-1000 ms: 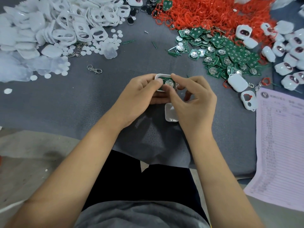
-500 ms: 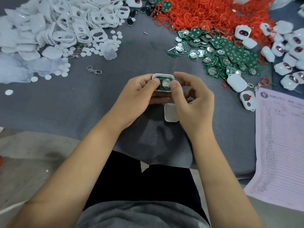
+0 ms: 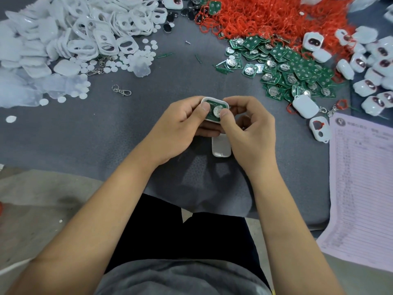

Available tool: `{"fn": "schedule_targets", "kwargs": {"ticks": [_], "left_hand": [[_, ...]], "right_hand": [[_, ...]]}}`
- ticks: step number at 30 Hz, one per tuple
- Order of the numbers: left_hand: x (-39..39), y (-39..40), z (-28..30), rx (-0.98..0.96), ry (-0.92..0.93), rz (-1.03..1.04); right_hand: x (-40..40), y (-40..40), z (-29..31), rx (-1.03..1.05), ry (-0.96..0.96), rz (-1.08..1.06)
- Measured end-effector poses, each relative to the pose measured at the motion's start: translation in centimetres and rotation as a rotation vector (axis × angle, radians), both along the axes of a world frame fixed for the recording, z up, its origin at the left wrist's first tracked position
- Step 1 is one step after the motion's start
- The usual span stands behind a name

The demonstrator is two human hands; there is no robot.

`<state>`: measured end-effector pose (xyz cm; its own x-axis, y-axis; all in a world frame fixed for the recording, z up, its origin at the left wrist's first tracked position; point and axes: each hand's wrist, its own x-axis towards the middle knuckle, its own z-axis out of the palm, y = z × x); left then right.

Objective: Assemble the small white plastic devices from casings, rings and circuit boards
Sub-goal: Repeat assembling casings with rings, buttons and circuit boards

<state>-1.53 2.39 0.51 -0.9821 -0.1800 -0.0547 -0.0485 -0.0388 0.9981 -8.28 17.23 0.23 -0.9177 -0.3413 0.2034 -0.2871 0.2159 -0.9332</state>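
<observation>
A white casing half (image 3: 214, 102) with a green circuit board (image 3: 215, 110) and its silver coin cell seated inside is held above the grey cloth. My left hand (image 3: 180, 126) grips its left side, thumb on the board's edge. My right hand (image 3: 251, 128) holds the right side, thumb pressing on the coin cell. A second white casing half (image 3: 221, 149) lies on the cloth just below both hands, partly hidden by them.
White casing frames and small discs (image 3: 80, 39) are heaped at far left. Red rings (image 3: 265, 15) and green boards (image 3: 293, 71) are piled at far right, with finished white devices (image 3: 372, 67) beside them. A metal clasp (image 3: 121, 90) and a printed sheet (image 3: 361, 188) lie on the grey cloth (image 3: 63, 135).
My right fingers have drawn back off the top of the casing, uncovering the board and coin cell. My right thumb now presses on the cell. The casing stayed in place.
</observation>
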Motion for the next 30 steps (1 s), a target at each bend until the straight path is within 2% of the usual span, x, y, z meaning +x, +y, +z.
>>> {"fn": "schedule_targets", "kwargs": {"ticks": [6,16,22,30], "left_hand": [[0.17,0.29,-0.08,-0.131,0.015,0.042],[0.09,0.43,-0.05,0.007,0.017,0.083],[-0.07,0.66,0.18,0.162,0.017,0.131],[-0.04,0.47,-0.04,0.06,0.011,0.106]], "right_hand": [[0.32,-0.1,-0.03,-0.002,-0.006,0.001],[0.44,0.18,0.06,-0.026,0.021,0.036],[0.27,0.24,-0.12,-0.127,-0.031,-0.088],[0.3,0.25,-0.11,-0.113,-0.031,-0.109]]}}
